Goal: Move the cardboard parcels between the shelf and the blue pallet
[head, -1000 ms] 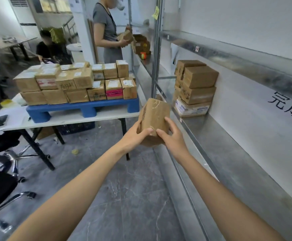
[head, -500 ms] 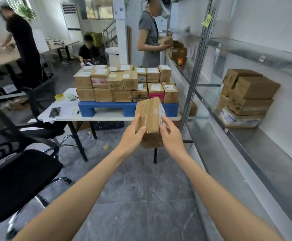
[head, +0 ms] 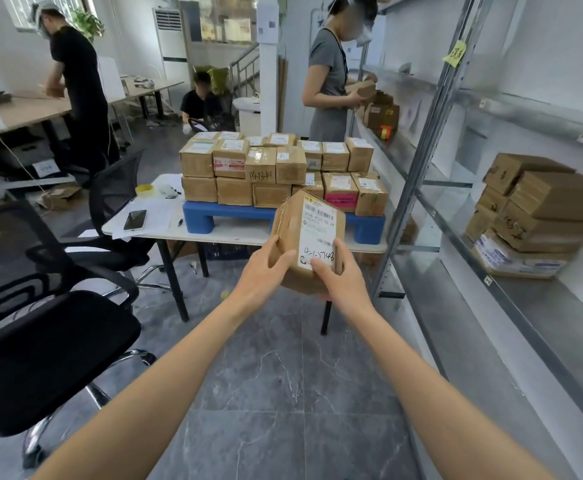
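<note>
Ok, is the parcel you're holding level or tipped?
Tipped: the parcel is tilted, one corner uppermost, its label toward the camera; the left hand and right hand grip its lower end.

Only the person's arms and hands show. The left forearm [head: 165, 375] and right forearm [head: 421, 375] are bare and slim, uncovered right to the picture's lower edge. The left hand [head: 262, 271] and right hand [head: 338, 289] are bare, with slender fingers.

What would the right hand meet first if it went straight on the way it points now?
The right hand grips the brown cardboard parcel; beyond it, probably the pink-labelled box on the blue plastic pallet, though depth is unclear.
</note>
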